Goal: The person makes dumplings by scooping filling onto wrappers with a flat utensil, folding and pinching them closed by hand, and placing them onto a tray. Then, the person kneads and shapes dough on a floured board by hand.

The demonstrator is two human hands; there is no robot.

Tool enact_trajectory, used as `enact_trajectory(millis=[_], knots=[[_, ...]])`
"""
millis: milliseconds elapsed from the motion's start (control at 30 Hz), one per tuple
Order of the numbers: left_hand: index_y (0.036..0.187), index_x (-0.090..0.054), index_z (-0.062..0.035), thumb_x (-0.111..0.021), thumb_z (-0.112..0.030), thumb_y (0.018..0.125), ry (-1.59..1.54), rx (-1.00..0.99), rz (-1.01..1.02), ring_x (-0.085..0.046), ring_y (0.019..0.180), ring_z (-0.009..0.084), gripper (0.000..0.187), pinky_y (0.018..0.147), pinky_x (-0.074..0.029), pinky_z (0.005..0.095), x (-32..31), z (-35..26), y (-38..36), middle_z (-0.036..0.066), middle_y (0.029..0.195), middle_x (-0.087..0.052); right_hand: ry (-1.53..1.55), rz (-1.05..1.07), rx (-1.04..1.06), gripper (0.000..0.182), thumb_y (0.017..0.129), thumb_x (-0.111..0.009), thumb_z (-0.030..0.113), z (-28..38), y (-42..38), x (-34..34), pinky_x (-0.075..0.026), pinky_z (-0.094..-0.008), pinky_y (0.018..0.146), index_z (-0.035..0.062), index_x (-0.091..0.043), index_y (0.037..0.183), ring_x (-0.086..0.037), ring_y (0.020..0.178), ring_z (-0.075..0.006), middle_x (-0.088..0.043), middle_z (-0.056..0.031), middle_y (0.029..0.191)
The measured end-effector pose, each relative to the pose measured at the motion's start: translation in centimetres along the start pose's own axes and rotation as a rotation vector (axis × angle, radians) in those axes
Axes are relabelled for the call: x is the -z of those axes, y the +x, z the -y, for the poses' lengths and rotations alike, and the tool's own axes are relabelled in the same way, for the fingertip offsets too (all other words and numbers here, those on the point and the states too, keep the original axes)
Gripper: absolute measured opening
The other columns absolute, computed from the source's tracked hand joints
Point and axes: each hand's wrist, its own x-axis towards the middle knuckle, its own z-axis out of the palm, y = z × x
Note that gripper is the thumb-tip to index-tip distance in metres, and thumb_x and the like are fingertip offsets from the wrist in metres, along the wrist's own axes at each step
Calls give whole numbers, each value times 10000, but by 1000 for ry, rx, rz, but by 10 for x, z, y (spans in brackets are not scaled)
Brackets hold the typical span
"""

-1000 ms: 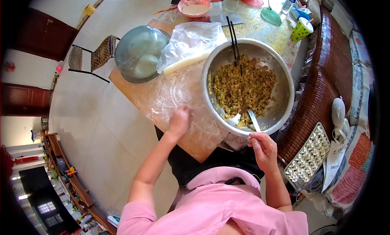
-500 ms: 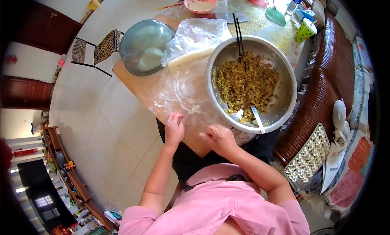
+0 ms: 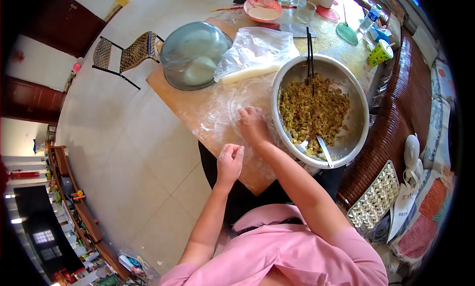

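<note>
My left hand (image 3: 231, 163) is closed, its fingers curled together near the front edge of the floured wooden board (image 3: 217, 98). Whatever it may hold is hidden. Farther in, my right hand (image 3: 253, 124) rests low over the board with its fingers bent down, and its fingertips hide what is beneath them. To the right of that hand stands a large metal bowl (image 3: 364, 120) of chopped filling (image 3: 316, 110). A pair of dark chopsticks (image 3: 309, 53) and a spoon (image 3: 324, 151) are stuck in the filling.
Behind my hands lie a pale dough roll (image 3: 251, 74), a clear plastic bag (image 3: 257, 46) and a covered dish (image 3: 195, 56). A red bowl (image 3: 262, 11), a green cup (image 3: 380, 53) and a bottle (image 3: 370, 19) stand farther back. A chair (image 3: 136, 52) is at left.
My right hand has reached forward over the board. My left hand is now closed nearer the front edge. The small pale piece between the hands no longer shows. The view has shifted slightly.
</note>
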Motion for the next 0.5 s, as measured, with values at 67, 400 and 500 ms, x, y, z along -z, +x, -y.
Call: enact_trajectory(millis=[67, 400, 500], knots=[[885, -611, 3, -595, -161, 854, 66, -94, -36, -584, 662, 204, 168, 651, -471, 312, 1, 2, -1, 118, 740, -612, -66, -74, 81, 214, 786, -543, 122, -5, 2, -20, -457, -414, 826, 120, -612, 989, -494, 1025, -322, -562, -86, 1082], [960, -589, -17, -523, -160, 886, 198, 6, 56, -617, 761, 303, 175, 696, -486, 375, -9, 15, -2, 157, 832, -635, 557, 209, -140, 219, 777, -624, 102, -45, -108, 24, -427, -324, 865, 28, -642, 983, -550, 962, -188, -620, -101, 973], [1068, -561, 2, -496, -149, 889, 267, -163, 127, -556, 1012, 337, 244, 863, -440, 419, -24, 22, -7, 201, 1104, -572, 1006, 388, -393, 366, 819, -653, 245, 1, -123, 131, -422, -261, 873, 5, -597, 1090, -541, 981, -119, -614, -61, 1019]])
